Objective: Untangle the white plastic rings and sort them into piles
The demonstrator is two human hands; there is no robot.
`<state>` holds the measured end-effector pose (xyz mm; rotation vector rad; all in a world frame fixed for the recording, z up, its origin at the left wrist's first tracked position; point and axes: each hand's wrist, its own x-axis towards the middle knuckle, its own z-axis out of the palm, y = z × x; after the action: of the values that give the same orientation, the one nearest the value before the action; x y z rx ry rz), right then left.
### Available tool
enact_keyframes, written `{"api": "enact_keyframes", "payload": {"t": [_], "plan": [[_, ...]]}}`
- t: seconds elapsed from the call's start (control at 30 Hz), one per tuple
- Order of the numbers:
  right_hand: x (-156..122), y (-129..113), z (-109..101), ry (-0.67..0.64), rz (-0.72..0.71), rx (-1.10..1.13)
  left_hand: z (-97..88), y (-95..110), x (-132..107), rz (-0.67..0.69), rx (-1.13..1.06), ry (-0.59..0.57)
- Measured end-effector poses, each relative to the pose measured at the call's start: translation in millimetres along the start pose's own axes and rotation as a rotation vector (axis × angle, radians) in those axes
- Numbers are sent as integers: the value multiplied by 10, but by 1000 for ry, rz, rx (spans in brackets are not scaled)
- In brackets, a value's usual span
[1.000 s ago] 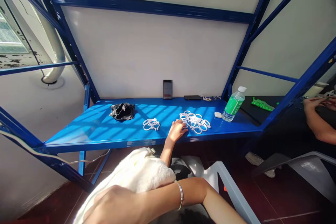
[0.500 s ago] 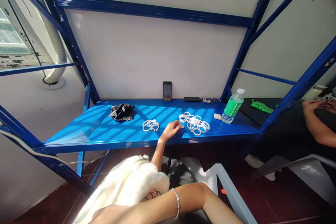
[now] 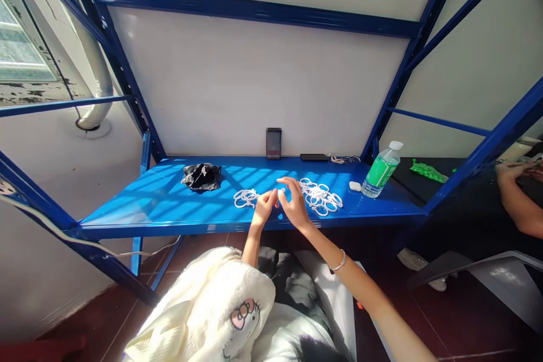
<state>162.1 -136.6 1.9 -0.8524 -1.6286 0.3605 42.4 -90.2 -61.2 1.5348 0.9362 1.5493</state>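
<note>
My left hand (image 3: 263, 209) is above the front part of the blue shelf (image 3: 148, 209), its fingers pinched together; what they hold is too small to make out. Facing it closely is my right hand (image 3: 294, 206), thumb and forefinger curved and apart. A tiny whitish bit shows between the two hands, its kind unclear. Just behind my left hand lies a small group of white rings (image 3: 245, 198). A larger heap of white rings (image 3: 321, 198) spreads to the right, partly hidden by my right hand.
A crumpled black plastic bag (image 3: 202, 176) lies at left. Along the back are a dark phone-like device (image 3: 274, 143), a flat black device (image 3: 314, 157) and a cable (image 3: 344, 159). At right stand a water bottle (image 3: 382, 169) and a small white case (image 3: 355, 186). Another person's arm (image 3: 520, 198) shows far right.
My right arm has swung up from my lap, bringing the right hand to the left. My left hand has drawn back leftward from the larger ring heap. The view has shifted slightly.
</note>
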Motion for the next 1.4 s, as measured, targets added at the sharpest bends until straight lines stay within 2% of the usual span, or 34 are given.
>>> {"api": "enact_keyframes", "payload": {"t": [0.07,0.13,0.2,0.4,0.57,0.73,0.83,0.97,1.1,1.17,1.23,1.3,1.4], "plan": [[86,346,-89,-9,190,3,-5,29,-1,-29,-54,-15],[94,577,-114,-151,322,117,5,42,-11,-68,-110,-55],[58,693,-96,-277,398,255,19,29,-25,-116,-160,-100],[-26,768,-45,-392,504,437,19,-67,-51,-178,-157,-168],[-16,813,-104,-490,565,504,71,-28,-123,-191,-121,-232],[12,788,-125,-507,588,545,164,38,-181,-195,-175,-208],[8,783,-115,-473,589,561,185,31,-181,-194,-246,-188],[-13,789,-71,-436,577,543,128,26,-166,-177,-210,-159],[-8,798,-63,-392,524,483,-21,98,-140,-38,55,-43],[7,830,-109,-331,376,306,-106,136,-123,73,247,38],[24,894,-185,-259,139,-48,-183,151,-109,162,473,151],[35,985,-266,-205,-31,-373,-248,137,-103,172,661,263],[37,1127,-345,-176,-41,-524,-316,79,-114,87,829,396]]}}
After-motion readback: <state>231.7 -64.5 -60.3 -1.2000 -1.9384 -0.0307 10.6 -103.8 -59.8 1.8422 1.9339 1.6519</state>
